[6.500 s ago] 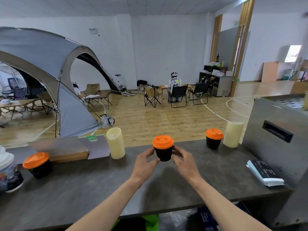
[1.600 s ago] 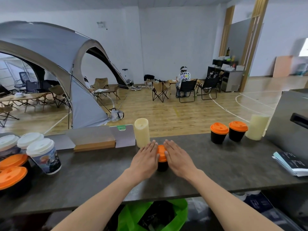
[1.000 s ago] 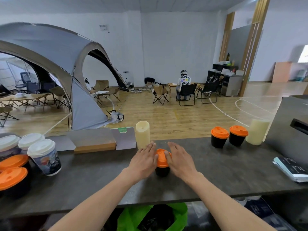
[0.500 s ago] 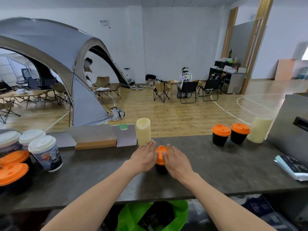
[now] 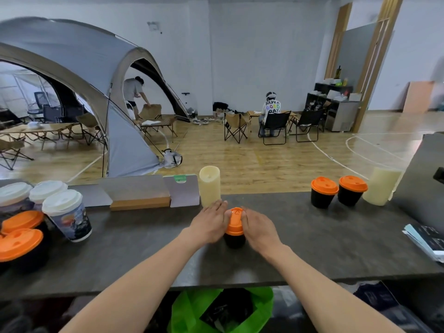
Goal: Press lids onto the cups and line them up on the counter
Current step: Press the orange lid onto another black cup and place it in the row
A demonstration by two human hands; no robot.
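Cup (image 5: 234,243), small and black, stands mid-counter (image 5: 324,248) between my hands, which hide both flanks of its orange plastic lid (image 5: 235,219). My left hand (image 5: 211,223) and right hand (image 5: 258,228) lie flat with fingers straight, pressing the lid. Two lidded black cups (image 5: 323,192) stand together far right. Two orange-lidded cups (image 5: 20,243) at left are cut off. Three white-lidded printed cups (image 5: 67,215) stand behind them.

Both bare forearms (image 5: 144,280) reach forward and converge on one spot. The left hand (image 5: 209,223) lies palm down just left of the contact point, fingers straight and together, its thumb edge against the orange lid (image 5: 235,221). The right hand (image 5: 258,228) mirrors it on the other side, fingers extended, thumb resting on the lid's top.
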